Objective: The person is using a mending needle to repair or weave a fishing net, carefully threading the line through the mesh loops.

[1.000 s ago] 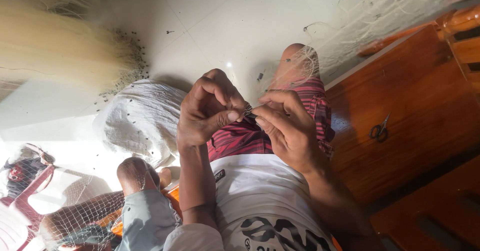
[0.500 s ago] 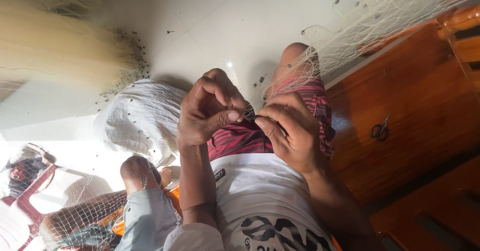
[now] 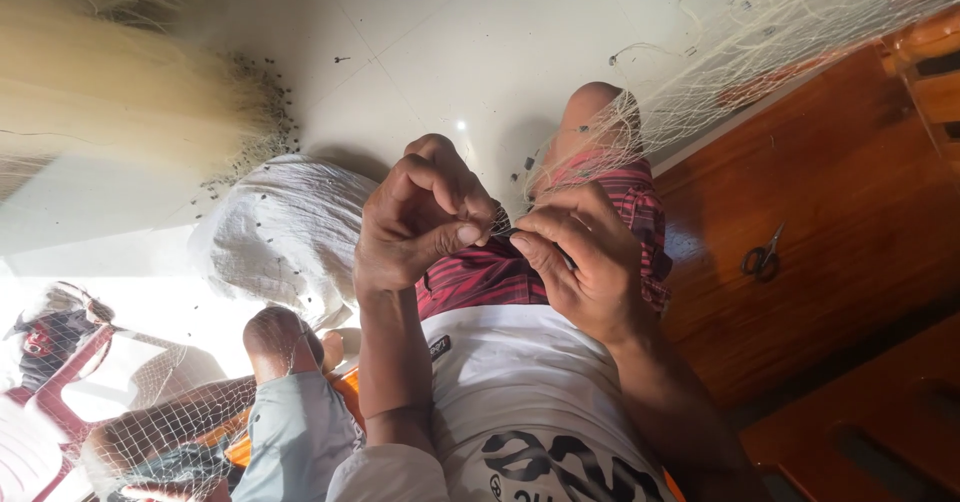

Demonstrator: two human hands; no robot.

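My left hand [image 3: 420, 222] and my right hand [image 3: 585, 257] meet fingertip to fingertip above my lap, pinching fine strands of a pale fishing net [image 3: 700, 72] between them. A small dark tool or needle shows between the fingers of my right hand; its shape is hard to tell. The net drapes over my raised knee [image 3: 595, 112] and stretches off to the upper right. My red striped shorts [image 3: 620, 222] and white printed shirt [image 3: 530, 402] lie under the hands.
A bundled net with small dark weights [image 3: 110, 92] fills the upper left. A white sack [image 3: 285, 232] lies on the pale floor. Scissors [image 3: 762, 259] rest on a wooden surface [image 3: 850, 212] at right. Another person's knee [image 3: 280, 337] and net-covered leg sit lower left.
My hands stay together on the net strands; the fingers have shifted only slightly. The view has barely moved.
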